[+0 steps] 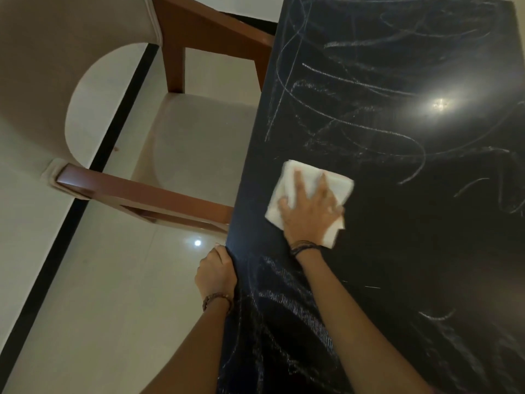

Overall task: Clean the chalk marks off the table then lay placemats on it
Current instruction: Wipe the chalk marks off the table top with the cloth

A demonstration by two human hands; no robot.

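A black table (412,237) fills the right half of the view. White chalk marks (355,103) scrawl across its far part, and more chalk marks (284,302) cover the near left part. My right hand (309,211) presses flat, fingers spread, on a folded white cloth (338,186) lying on the tabletop. The strip of table to the right of the cloth looks dark and free of chalk. My left hand (217,271) grips the table's left edge, fingers curled over it.
A beige upholstered chair (193,137) with brown wooden arms (142,194) is pushed up to the table's left side. Pale glossy floor tiles (99,294) with a black stripe lie to the left. A lamp's glare (439,103) reflects off the tabletop.
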